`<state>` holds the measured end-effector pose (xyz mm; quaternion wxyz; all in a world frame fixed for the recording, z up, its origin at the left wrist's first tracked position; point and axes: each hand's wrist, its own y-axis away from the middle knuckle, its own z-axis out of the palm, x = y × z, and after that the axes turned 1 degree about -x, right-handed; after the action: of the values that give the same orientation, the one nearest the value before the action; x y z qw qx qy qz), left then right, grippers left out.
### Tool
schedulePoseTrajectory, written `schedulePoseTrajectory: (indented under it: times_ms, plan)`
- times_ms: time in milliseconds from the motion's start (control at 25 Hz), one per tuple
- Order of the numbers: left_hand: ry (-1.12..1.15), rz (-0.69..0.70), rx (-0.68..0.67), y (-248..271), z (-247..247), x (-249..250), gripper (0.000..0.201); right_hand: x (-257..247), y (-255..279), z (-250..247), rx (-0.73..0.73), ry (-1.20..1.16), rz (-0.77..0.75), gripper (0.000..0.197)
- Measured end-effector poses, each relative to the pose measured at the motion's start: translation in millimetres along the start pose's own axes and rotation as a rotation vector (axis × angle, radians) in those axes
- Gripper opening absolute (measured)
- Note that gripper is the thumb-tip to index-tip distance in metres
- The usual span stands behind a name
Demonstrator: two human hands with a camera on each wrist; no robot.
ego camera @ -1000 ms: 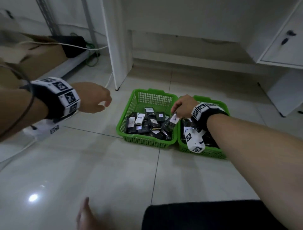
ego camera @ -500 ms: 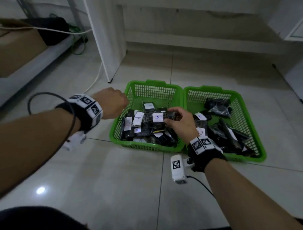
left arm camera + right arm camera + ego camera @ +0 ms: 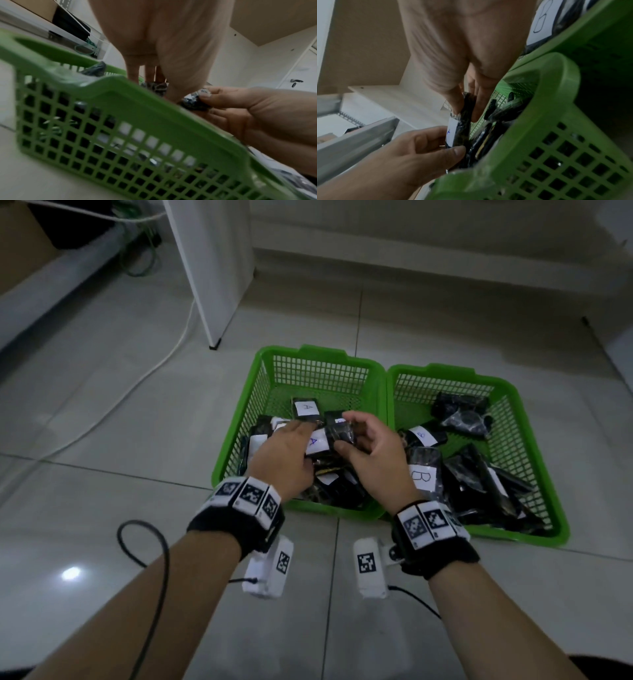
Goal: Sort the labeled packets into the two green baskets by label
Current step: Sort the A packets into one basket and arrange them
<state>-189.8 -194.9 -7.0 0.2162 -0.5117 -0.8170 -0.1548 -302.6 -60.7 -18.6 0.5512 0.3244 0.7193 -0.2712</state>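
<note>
"A" packet point(image 3: 323, 440) pinched by both hands' fingers, L point(image 3: 284, 453) & R point(image 3: 371, 446), over left basket point(image 3: 322, 361).

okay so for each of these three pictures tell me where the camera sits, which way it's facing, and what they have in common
Head: on the head, facing down and forward at two green baskets; both forearms, left hand, right hand.
Left wrist: low outside the left basket, looking along the left hand's palm; right hand opposite.
Right wrist: low between the baskets, looking along the right hand; left hand below.
Shared: all show the A-labeled packet held by both hands.
</note>
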Motion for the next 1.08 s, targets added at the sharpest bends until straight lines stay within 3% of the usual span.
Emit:
schedulePoseTrajectory:
  times_ms: [80,160,320,440,520,680,840,960,1080]
  plan:
    - [-0.002,0.017,0.078,5,1,-12,0.048,-2,2,5,-0.018,0.050,0.012,0.056]
    - [-0.061,-0.016,0.119,4,1,-18,0.044,-3,0,10,-0.028,0.243,-0.034,0.067]
    - [-0.125,-0.079,0.161,-2,-4,-12,0.036,2,-6,21,-0.122,0.561,-0.074,0.094]
    - [-0.120,-0.124,0.164,3,-12,-8,0.037,5,-7,25,-0.194,0.704,-0.052,0.104]
    - [-0.138,-0.162,0.161,8,-12,-12,0.036,2,-7,23,-0.242,0.757,-0.051,0.100]
    - [-0.199,-0.184,0.154,4,-9,-15,0.034,-8,0,19,-0.297,0.877,-0.116,0.060]
    - [-0.107,-0.211,0.116,-6,-20,-17,0.037,-12,5,26,-0.315,0.949,-0.171,0.055]
    - [-0.080,-0.238,0.110,-8,-22,-22,0.041,-13,-1,18,-0.400,0.832,-0.063,0.054]
    - [-0.044,-0.271,0.098,-11,-23,-25,0.044,-12,-4,16,-0.360,0.718,-0.047,0.054]
